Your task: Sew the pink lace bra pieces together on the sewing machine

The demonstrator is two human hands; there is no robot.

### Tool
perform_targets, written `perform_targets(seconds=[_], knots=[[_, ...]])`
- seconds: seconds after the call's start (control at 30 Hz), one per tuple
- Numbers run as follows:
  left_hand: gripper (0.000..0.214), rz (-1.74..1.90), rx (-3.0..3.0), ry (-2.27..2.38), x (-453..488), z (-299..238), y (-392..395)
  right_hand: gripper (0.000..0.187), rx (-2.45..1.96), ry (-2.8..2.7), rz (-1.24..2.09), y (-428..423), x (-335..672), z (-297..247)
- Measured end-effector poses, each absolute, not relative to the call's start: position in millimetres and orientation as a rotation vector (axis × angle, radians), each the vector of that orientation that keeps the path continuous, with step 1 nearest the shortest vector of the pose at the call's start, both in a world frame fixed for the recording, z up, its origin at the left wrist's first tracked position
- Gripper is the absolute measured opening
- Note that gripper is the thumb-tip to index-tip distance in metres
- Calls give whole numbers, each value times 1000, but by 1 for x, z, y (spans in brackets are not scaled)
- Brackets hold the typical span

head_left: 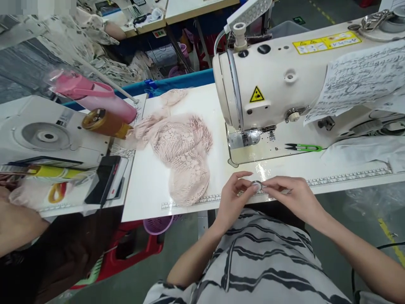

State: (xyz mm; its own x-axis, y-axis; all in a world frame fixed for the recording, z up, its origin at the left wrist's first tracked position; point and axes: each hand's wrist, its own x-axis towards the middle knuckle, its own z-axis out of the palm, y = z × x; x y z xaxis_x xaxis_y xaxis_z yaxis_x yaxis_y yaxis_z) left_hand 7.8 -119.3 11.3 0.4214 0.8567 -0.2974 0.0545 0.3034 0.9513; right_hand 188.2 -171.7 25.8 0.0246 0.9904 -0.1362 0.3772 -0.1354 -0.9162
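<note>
Just above the table's front edge, my left hand (236, 196) pinches a small silvery bobbin (257, 185) with something white in its middle. From the other side, the fingertips of my right hand (289, 194) close on the same bobbin, and its far rim is partly covered by fingers. Behind my hands stands a white sewing machine (268, 84), its needle area above a shiny plate. Pale pink lace bra cups (182, 156) lie to the left of my left hand. Green thread snips (305, 147) rest on the machine bed, beyond my right hand.
A ruler strip (348, 176) runs along the front edge. White cloth (357, 152) lies at right. On the left, a pink bottle (98, 95) and an amber jar (106, 122) stand near another machine (47, 135). A co-worker's arm (19, 223) is at far left.
</note>
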Motion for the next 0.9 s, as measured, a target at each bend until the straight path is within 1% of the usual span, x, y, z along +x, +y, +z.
perform_targets(seconds=[0.1,0.2,0.37,0.5,0.53,0.63,0.67,0.77,0.9], knots=[[39,675,1138,985,8,10,-120,16,-1561,-1462,1009,-172,190,26],[41,690,1116,975,8,8,-121,18,-1596,-1448,1000,-171,192,27],[27,750,1227,1036,7,11,-123,26,-1587,-1377,1100,-168,190,30],[24,808,1385,1075,7,17,-125,43,-1555,-1402,1101,-167,182,28],[24,827,1407,1076,7,18,-125,41,-1529,-1411,1080,-167,180,27],[27,862,1430,1073,6,18,-126,19,-1459,-1398,971,-166,176,24],[28,863,1433,1069,6,17,-126,15,-1445,-1388,939,-166,176,23],[27,830,1415,1052,5,17,-126,13,-1437,-1394,930,-164,178,21],[21,797,1293,1066,5,19,-124,16,-1486,-1388,999,-164,181,21]])
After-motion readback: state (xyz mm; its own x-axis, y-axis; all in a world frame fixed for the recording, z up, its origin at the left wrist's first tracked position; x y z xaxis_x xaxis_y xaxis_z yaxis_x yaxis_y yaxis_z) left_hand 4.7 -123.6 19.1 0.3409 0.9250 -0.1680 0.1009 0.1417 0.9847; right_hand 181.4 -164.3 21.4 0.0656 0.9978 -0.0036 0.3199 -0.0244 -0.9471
